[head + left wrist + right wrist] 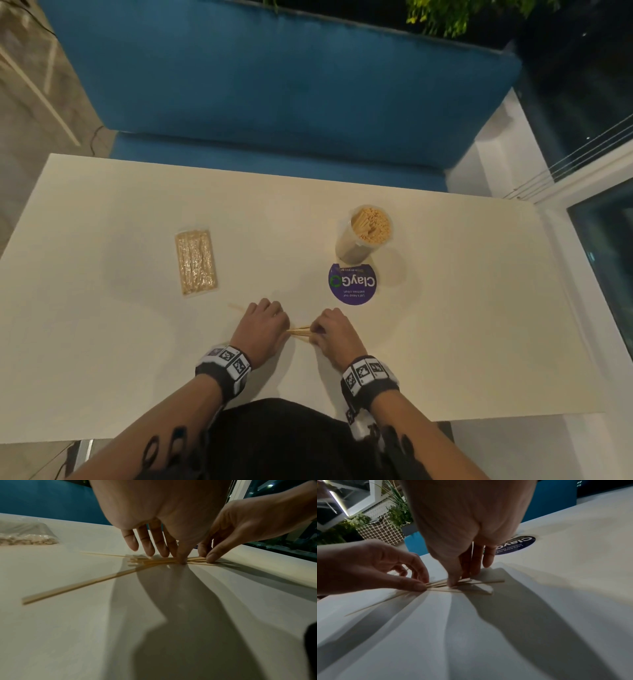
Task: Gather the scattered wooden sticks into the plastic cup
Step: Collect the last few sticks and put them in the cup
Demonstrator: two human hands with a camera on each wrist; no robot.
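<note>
Several thin wooden sticks point(299, 331) lie in a fanned bunch on the white table point(462, 308), near its front edge. My left hand point(270, 322) pinches the bunch point(159, 561) between thumb and fingers, pressing it onto the table. My right hand point(329, 330) pinches the other end of the same sticks point(436, 584). One long stick point(82, 585) fans out of the bunch to the left, and a thin one point(102, 554) points away behind it. The clear plastic cup point(363, 240) stands upright at the back right, packed with sticks, apart from both hands.
A sealed clear packet of sticks point(196, 262) lies at the back left. A round purple sticker point(352, 283) is stuck flat on the table in front of the cup. A blue bench point(274, 85) runs behind the table's far edge.
</note>
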